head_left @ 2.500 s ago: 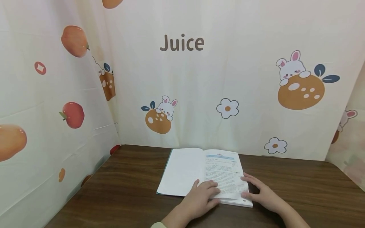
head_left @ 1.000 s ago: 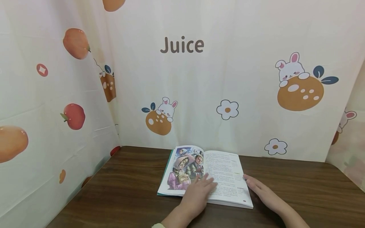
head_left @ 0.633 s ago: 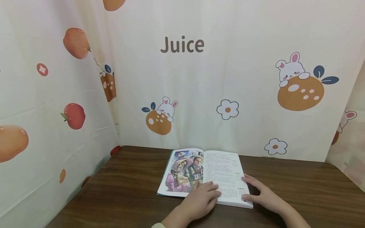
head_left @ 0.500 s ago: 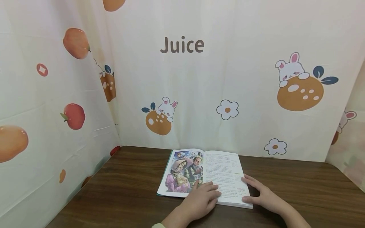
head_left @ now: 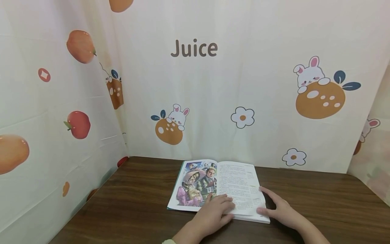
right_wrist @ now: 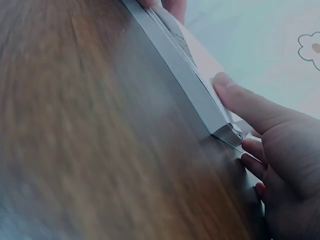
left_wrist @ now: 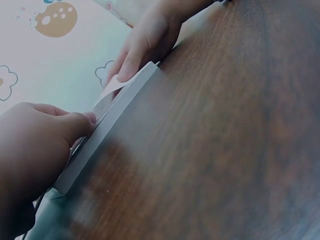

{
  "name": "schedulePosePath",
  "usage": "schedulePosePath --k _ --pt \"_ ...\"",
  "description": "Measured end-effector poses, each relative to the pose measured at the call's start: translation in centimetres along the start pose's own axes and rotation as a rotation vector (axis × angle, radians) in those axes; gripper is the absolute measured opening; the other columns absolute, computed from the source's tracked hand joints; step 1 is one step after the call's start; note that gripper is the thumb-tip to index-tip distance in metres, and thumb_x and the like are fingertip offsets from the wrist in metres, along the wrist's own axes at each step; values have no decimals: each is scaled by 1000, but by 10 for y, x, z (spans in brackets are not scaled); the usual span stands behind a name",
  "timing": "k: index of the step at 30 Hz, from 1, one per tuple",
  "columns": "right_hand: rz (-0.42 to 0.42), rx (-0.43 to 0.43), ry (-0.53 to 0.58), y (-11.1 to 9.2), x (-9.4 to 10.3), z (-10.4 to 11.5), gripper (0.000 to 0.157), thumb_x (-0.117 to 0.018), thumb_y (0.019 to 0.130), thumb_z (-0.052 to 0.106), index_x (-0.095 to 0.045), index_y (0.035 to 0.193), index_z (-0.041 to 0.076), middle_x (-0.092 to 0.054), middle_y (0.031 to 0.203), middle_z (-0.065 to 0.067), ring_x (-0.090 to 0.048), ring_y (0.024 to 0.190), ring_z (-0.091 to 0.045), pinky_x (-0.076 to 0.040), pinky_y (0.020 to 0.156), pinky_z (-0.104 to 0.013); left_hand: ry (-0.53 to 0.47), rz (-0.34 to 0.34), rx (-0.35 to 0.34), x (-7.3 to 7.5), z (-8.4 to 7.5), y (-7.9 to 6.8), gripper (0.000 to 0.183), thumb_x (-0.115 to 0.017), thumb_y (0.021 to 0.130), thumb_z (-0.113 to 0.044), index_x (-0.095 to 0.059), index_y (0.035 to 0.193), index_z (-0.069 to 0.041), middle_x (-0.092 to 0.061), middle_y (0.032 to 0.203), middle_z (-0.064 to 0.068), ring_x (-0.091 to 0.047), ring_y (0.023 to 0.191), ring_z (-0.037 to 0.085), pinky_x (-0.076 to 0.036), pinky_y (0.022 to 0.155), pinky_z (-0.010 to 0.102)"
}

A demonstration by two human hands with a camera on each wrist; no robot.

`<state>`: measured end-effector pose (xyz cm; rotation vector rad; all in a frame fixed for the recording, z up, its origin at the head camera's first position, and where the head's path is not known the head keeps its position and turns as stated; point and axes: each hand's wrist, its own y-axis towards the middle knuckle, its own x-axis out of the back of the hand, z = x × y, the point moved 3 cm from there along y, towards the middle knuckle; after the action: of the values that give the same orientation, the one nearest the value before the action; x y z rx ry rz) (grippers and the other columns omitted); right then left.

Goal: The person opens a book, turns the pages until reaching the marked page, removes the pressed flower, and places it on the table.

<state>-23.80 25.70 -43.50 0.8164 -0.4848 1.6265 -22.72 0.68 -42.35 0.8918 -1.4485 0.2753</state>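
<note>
An open book [head_left: 234, 176] lies on the brown table, a colour picture of several figures on its left page [head_left: 192, 189] and printed text on the right one. My left hand [head_left: 213, 211] rests over the lower right page near the fold, thumb at the bottom edge in the left wrist view. At the book's right edge, my right hand [head_left: 283, 210] has its thumb [right_wrist: 225, 82] on top of the page and its other fingers beside the page block. Between the hands the right page [left_wrist: 111, 92] bows up off the stack, showing print beneath.
The wooden table [head_left: 137, 203] reaches back to a cream curtain [head_left: 207, 84] printed with fruit, rabbits, flowers and the word "Juice". Another curtain [head_left: 45, 101] hangs along the left side. The book's far edge lies close to the back curtain.
The left page was blank at first; a leaf has since been turned over, showing the picture. In the last half second, the right thumb has shifted slightly left and the right page's lower part has buckled upward.
</note>
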Motion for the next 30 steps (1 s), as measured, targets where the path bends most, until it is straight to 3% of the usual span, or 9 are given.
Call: schedulePosePath --k 6,10,14,20,25,30 --pt "-3 -27 34 0 1 1 75 -61 86 38 -27 143 4 -30 143 -26 -23 130 -49 -23 94 -68 8 -69 3 2 0 1 30 -56 92 -34 -55 121 -26 -56 121 -12 -48 117 6 -39 96 52" --pt "56 -86 130 0 3 4 64 -40 97 40 -21 146 3 -22 147 -26 -16 132 -49 -20 96 -69 17 -133 -36 2 0 1 37 -62 88 -24 -53 123 -26 -57 119 -13 -50 114 6 -41 94 52" --pt "93 -112 218 0 4 7 62 -21 100 42 -14 147 2 -14 149 -26 -8 135 -46 -11 99 -69 36 -156 -68 4 0 0 47 -67 79 -15 -53 123 -25 -56 119 -12 -51 112 5 -42 92 52" --pt "89 -72 273 -1 5 11 62 -17 101 40 -13 146 -3 -12 150 -26 -4 136 -43 -4 102 -65 43 -179 -86 5 -1 1 65 -69 73 -9 -44 131 -24 -52 125 -9 -46 117 7 -42 94 46" --pt "86 -79 272 0 5 11 64 -17 101 41 -14 145 -5 -13 149 -27 -4 136 -43 -4 104 -63 56 -334 -121 8 0 2 68 -68 74 -9 -38 135 -17 -50 129 -1 -49 117 13 -44 92 38" --pt "82 -102 254 -1 4 10 65 -18 101 43 -16 145 -4 -13 149 -26 -4 136 -44 -5 103 -65 59 -551 -100 15 3 2 79 -66 68 -1 -34 139 -16 -34 142 11 -43 123 26 -41 96 41"
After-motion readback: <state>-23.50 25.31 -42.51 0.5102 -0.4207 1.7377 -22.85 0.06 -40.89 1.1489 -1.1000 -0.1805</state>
